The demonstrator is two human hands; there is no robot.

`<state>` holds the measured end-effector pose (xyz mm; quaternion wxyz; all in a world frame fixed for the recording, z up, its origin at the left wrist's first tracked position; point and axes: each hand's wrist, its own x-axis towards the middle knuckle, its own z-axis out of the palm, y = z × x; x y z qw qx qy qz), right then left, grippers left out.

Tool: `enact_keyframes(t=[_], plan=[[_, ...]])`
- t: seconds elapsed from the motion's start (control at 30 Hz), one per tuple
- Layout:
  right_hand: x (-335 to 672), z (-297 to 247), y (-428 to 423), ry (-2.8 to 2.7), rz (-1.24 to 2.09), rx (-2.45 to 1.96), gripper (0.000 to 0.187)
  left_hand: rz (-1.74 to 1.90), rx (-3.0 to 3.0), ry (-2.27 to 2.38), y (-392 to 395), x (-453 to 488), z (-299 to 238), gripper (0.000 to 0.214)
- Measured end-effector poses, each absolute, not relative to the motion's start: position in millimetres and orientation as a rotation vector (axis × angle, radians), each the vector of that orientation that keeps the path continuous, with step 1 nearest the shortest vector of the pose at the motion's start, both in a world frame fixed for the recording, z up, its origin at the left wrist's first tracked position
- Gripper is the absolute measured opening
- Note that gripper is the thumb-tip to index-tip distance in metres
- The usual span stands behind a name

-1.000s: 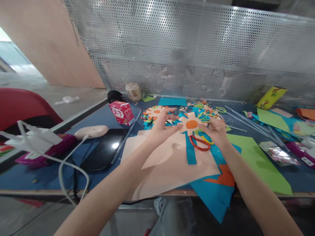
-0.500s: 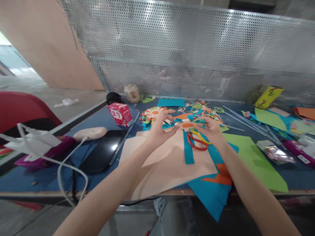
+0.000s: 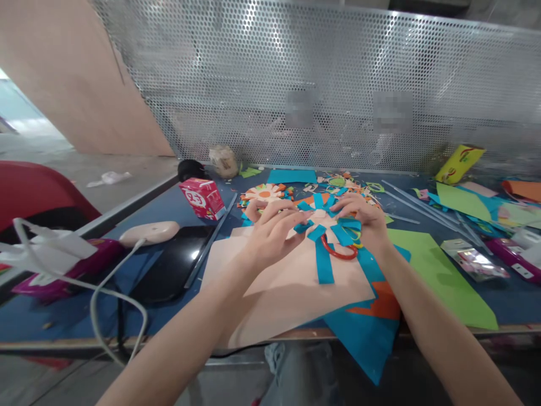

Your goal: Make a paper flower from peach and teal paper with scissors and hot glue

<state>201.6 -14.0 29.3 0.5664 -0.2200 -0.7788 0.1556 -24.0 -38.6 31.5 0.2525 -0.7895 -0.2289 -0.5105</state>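
A paper flower (image 3: 320, 216) with blue strip petals and a pale peach middle is between my hands, raised over the peach sheet. My left hand (image 3: 274, 230) is at its left side, fingers bent and fingertips on the petals near the middle. From the right, my right hand (image 3: 362, 221) pinches the flower's edge; its thumb is partly hidden. Just below the flower are scissors with a red handle (image 3: 340, 252), their blades hidden, and a blue paper strip (image 3: 324, 265). A finished-looking flower with an orange middle (image 3: 265, 194) lies behind my left hand.
Peach sheet (image 3: 270, 299), green sheet (image 3: 443, 282) and blue paper (image 3: 363, 344) overlap at the front edge. Left are a phone (image 3: 171, 265), a pink box (image 3: 203, 199) and a cabled white device (image 3: 152, 232). Paper scraps (image 3: 346, 181) lie behind; a perforated metal screen (image 3: 329, 84) closes the back.
The flower has turned from nearly edge-on, orange middle showing, to face me with its peach middle and blue petals. My left fingers have moved in onto it.
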Motion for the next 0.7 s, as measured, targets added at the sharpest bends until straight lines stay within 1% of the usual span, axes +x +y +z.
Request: enact_keyframes(t=[0.17, 0.4, 0.57, 0.7], plan=[[202.2, 29.1, -14.6, -1.809, 0.349, -0.569, 0.004, -1.335, -2.144, -0.698, -39.3, -23.6, 31.7, 0.029], [199.6, 33.0, -16.6, -1.832, 0.386, -0.553, 0.004, -1.384, -2.174, -0.702, -39.5, -22.6, 32.5, 0.037], [199.6, 32.0, -16.1, -1.816, 0.431, -0.594, 0.001, -1.423, -2.286, -0.764, -36.8, -25.2, 29.4, 0.032], [198.7, 30.4, -16.3, -1.804, 0.463, -0.608, 0.009, -1.38, -2.366, -0.883, -39.5, -22.5, 28.4, 0.032]])
